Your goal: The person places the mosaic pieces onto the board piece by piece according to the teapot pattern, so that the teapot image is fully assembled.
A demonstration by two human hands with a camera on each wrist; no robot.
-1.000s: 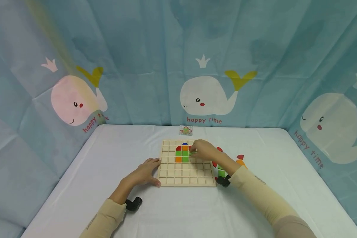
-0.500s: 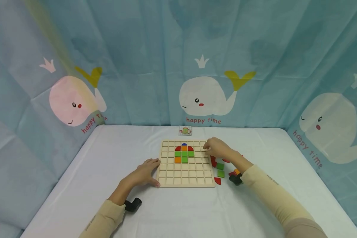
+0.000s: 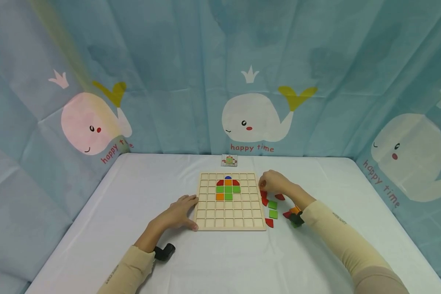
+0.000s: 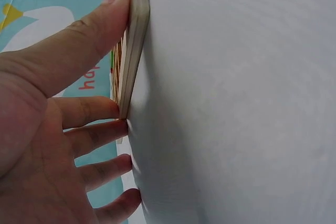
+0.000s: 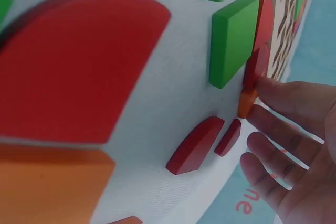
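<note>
A wooden grid board [image 3: 229, 213] bears a small pattern: a blue half-round tile [image 3: 228, 177] on top, red quarter-round tiles [image 3: 236, 183] beside an orange square, green square tiles [image 3: 228, 189] below, and an orange tile [image 3: 219, 197] in the lowest row. My left hand [image 3: 180, 211] rests against the board's left side, fingers spread, thumb at its near corner [image 4: 139, 9]. Just off the board's right edge, my right hand [image 3: 274, 182] pinches an orange tile [image 5: 245, 103] between thumb and index finger, the other fingers held apart.
Loose red [image 5: 89, 66], green [image 5: 231, 45] and orange tiles [image 3: 295, 210] lie right of the board on the white cloth. A small pattern card [image 3: 229, 160] lies behind the board. Whale-printed curtains [image 3: 169, 114] enclose the table.
My right hand has moved right, off the board to the loose tiles, leaving a green tile and red tile uncovered at the pattern's right side. My left hand stays at the board.
</note>
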